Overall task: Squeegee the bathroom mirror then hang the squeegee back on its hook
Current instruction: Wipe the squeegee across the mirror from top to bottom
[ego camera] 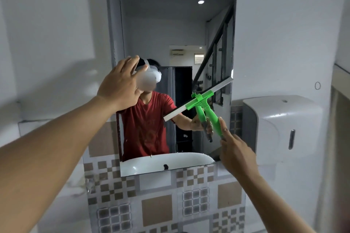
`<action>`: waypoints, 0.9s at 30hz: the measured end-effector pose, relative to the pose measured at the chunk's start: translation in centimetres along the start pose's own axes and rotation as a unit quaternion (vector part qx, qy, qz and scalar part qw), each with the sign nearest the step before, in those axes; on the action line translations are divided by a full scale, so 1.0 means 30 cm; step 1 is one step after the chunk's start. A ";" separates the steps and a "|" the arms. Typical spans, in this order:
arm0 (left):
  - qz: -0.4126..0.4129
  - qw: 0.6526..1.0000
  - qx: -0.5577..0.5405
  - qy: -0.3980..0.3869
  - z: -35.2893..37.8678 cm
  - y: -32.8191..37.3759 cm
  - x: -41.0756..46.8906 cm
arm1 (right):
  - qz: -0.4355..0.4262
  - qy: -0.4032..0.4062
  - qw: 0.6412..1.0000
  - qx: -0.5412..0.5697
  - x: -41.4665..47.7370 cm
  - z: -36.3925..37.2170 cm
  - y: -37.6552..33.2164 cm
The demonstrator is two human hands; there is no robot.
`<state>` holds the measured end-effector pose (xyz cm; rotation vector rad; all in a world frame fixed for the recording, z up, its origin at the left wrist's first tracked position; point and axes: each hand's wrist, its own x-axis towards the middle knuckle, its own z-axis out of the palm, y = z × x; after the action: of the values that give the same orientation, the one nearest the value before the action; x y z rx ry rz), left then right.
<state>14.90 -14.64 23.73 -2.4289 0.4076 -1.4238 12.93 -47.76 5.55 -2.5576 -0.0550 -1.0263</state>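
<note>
A tall frameless mirror [170, 30] hangs on the wall ahead. My right hand [234, 149] grips the handle of a green squeegee [210, 111]. Its white blade [198, 100] lies tilted against the glass near the mirror's right edge, right end higher. My left hand [121, 83] is raised flat against the mirror's left side, fingers apart, holding nothing. The glass reflects a person in a red shirt and the squeegee's handle. A small ring-shaped hook [317, 85] sits on the wall to the right.
A white paper dispenser [280, 128] is mounted on the wall right of the mirror. Brown and grey patterned tiles [157, 210] cover the wall below the mirror. The mirror's bottom reflects a white basin.
</note>
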 end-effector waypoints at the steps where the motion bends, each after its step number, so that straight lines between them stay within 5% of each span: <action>1: -0.001 1.000 -0.002 0.003 0.003 0.000 -0.001 | 0.024 -0.007 0.999 0.025 -0.032 0.025 -0.017; 11: 0.000 1.000 0.015 0.006 -0.004 -0.007 0.012 | 0.148 -0.075 0.972 0.166 -0.262 0.212 -0.173; 20: -0.006 0.999 0.046 0.005 -0.009 -0.032 0.039 | 0.210 -0.052 0.848 0.484 -0.305 0.254 -0.557; 23: 0.005 0.999 0.051 -0.001 -0.010 -0.049 0.046 | 0.154 -0.086 0.873 0.454 -0.308 0.289 -0.655; 27: 0.008 0.999 0.052 0.003 -0.004 -0.063 0.049 | -0.006 -0.113 0.972 0.205 -0.338 0.289 -0.630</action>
<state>15.65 -13.49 25.70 -2.3342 0.3456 -1.4098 7.90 -26.06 -0.67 -2.2784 -0.3096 -0.6412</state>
